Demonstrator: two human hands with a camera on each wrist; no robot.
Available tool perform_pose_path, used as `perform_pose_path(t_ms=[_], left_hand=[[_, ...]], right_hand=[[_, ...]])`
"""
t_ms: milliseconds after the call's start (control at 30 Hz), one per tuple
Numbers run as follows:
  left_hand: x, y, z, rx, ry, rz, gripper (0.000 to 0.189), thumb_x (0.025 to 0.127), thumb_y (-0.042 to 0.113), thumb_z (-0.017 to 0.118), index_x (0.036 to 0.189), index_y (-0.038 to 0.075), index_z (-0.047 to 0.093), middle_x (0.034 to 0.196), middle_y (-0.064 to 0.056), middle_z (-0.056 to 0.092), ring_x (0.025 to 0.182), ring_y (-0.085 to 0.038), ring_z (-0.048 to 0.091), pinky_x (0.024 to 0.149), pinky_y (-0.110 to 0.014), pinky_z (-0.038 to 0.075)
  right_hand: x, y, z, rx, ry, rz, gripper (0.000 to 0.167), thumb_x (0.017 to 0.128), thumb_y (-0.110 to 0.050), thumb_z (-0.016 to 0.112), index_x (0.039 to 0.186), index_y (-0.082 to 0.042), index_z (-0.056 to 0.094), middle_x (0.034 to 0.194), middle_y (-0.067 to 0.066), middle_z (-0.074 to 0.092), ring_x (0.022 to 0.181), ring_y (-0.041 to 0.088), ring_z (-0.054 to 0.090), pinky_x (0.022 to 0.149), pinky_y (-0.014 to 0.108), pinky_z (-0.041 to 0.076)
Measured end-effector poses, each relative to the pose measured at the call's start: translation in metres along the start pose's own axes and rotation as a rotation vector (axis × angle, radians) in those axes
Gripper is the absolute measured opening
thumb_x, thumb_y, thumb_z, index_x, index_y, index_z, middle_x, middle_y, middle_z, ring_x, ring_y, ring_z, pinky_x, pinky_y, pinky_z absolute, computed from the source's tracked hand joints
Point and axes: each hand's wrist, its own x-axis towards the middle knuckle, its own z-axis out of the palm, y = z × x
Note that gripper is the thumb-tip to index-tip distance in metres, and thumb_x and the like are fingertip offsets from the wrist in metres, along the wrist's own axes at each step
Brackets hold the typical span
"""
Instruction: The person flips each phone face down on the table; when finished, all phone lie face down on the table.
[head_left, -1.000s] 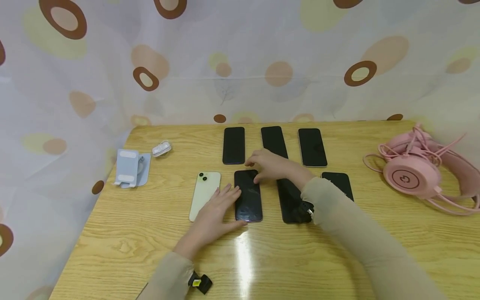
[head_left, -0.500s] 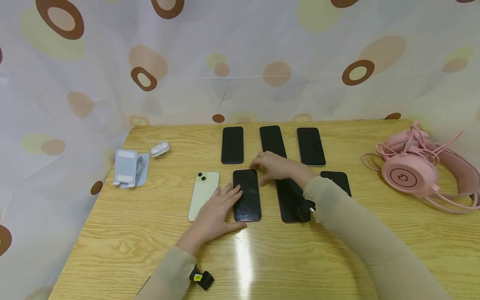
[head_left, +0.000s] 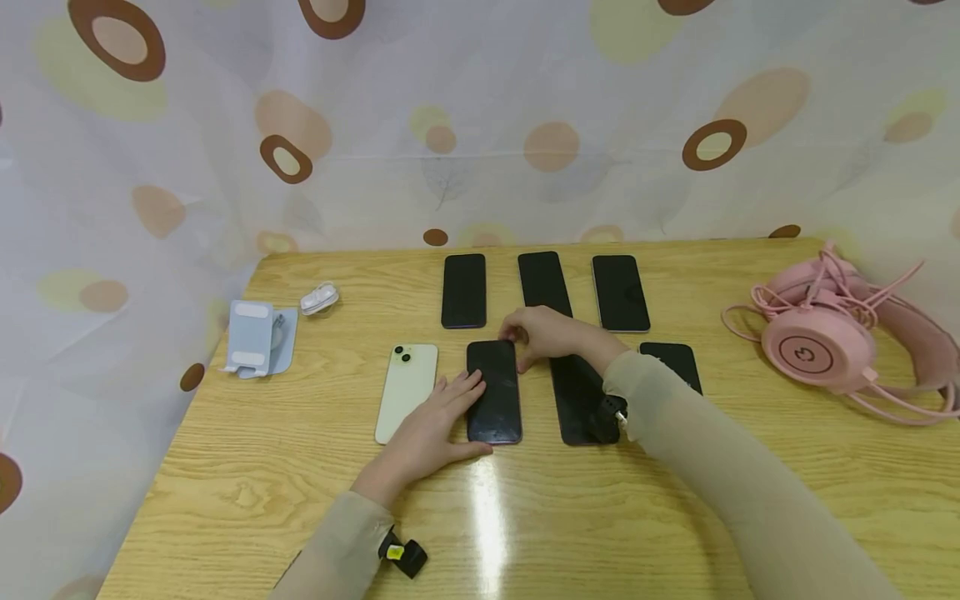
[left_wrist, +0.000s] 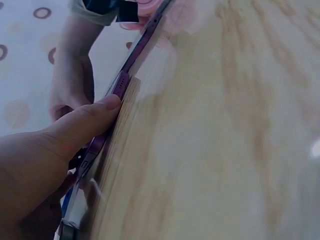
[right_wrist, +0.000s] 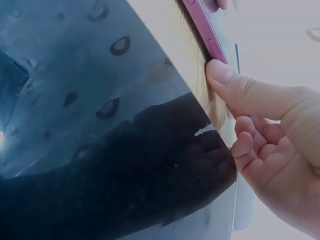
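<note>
A purple phone (head_left: 501, 404) lies face up near the middle of the desk (head_left: 285, 475), well in from the far edge, both of the person's hands at it. The left hand (head_left: 431, 429) is spread wide and rests along it, fingers reaching over its left side, thumb (left_wrist: 111, 104) on the edge nearest the person. The right hand (head_left: 551, 333) has its fingers drawn in narrow, thumb and forefinger pinching the phone's far right corner; the rest curl into the palm.

Just left of it I see a pale phone (head_left: 401, 392), back up, two lenses showing. To the right lies a large phone (head_left: 585, 408), dark and partly under the right sleeve (head_left: 697, 458), then a black phone (head_left: 675, 362), also partly covered. Along the desk's far edge sit a left phone (head_left: 463, 292), a middle phone (head_left: 543, 279) and a right phone (head_left: 621, 293), all dark side up. A blue stand (head_left: 251, 333) is by the left edge, a white cable (head_left: 320, 298) near the far left corner, and pink headphones (head_left: 821, 346) towards the far right corner.
</note>
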Motion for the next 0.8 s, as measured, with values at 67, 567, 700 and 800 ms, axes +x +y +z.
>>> perform_pose_path(t_ms=[67,567,700,800], left_hand=[[0.0,-0.001,0.0,-0.024,-0.011,-0.004,0.084,0.081,0.045,0.073,0.146,0.005,0.038,0.155,-0.006,0.027,0.143,-0.02,0.019,0.117,-0.037,0.011],[-0.002,-0.007,-0.007,-0.085,-0.057,-0.074,0.087,0.08,0.051,0.072,0.15,0.016,0.033,0.157,0.006,0.022,0.143,-0.025,0.018,0.115,-0.04,0.02],[-0.004,-0.007,-0.01,-0.109,-0.052,-0.081,0.088,0.08,0.05,0.073,0.15,0.017,0.032,0.157,0.006,0.022,0.143,-0.03,0.017,0.114,-0.043,0.021],[-0.005,-0.008,-0.013,-0.125,-0.047,-0.083,0.089,0.079,0.05,0.074,0.151,0.017,0.031,0.156,0.004,0.023,0.142,-0.031,0.017,0.114,-0.045,0.021]], right_hand=[[0.0,0.001,0.0,0.006,-0.004,-0.003,0.047,0.068,-0.018,0.087,0.107,-0.005,0.065,0.09,0.002,0.058,0.078,0.017,0.051,0.072,0.032,0.047],[-0.004,-0.004,-0.01,0.07,0.065,-0.072,0.041,0.074,-0.019,0.083,0.107,-0.004,0.064,0.094,0.004,0.058,0.077,0.019,0.05,0.068,0.03,0.043],[-0.001,-0.008,-0.011,0.072,0.093,-0.104,0.04,0.075,-0.022,0.081,0.106,-0.004,0.064,0.093,0.005,0.058,0.078,0.02,0.049,0.069,0.03,0.042],[0.001,-0.011,-0.011,0.085,0.109,-0.109,0.038,0.075,-0.024,0.08,0.105,-0.006,0.064,0.092,0.005,0.058,0.079,0.019,0.049,0.069,0.03,0.043]])
